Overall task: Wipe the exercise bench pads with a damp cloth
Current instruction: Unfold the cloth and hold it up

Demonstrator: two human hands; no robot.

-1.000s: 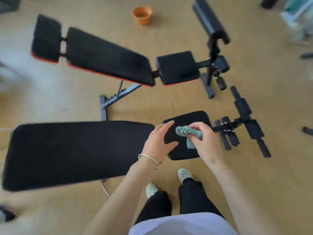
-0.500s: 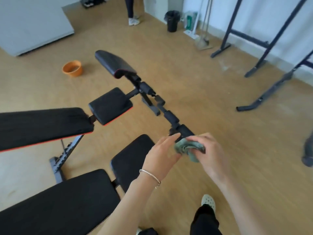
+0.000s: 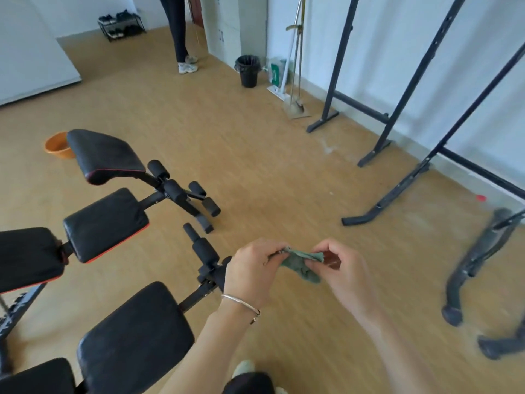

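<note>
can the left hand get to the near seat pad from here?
Probably yes. The left hand hangs just right of the near seat pad with nothing between, though it first has to release its share of the cloth.

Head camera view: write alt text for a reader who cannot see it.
Two bare hands, left hand and right hand, hold a small green cloth stretched between them above a wooden floor. Two black exercise benches stand to the left, an orange basin beyond them, and black rack frames line the white wall on the right.
</note>
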